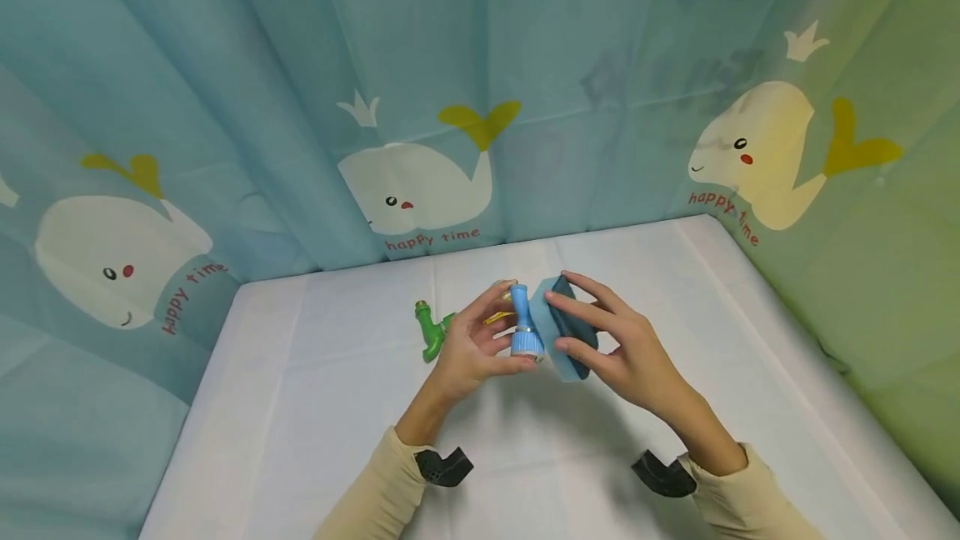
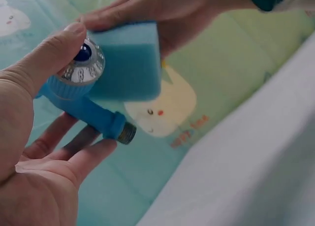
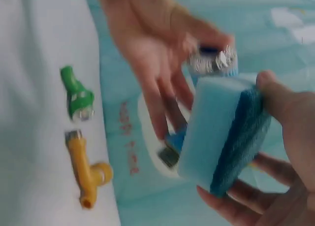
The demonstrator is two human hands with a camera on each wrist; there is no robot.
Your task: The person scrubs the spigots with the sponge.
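My left hand [image 1: 468, 352] holds a blue tap [image 1: 524, 327] above the table, thumb on its ribbed knob end. In the left wrist view the silvery cap and dark blue centre of that tap [image 2: 82, 95] show, with a threaded metal end sticking out. My right hand [image 1: 633, 352] grips a sponge [image 3: 206, 132], light blue with a darker scouring side. The light face is turned to the tap and lies against or very close to it; whether they touch I cannot tell.
A green tap [image 1: 430, 333] lies on the white-covered table [image 1: 322, 390] left of my hands. Beside it is a yellow tap [image 3: 84, 169], mostly hidden behind my left hand in the head view. A whale-print curtain [image 1: 420, 40] stands along the table's back and right edges.
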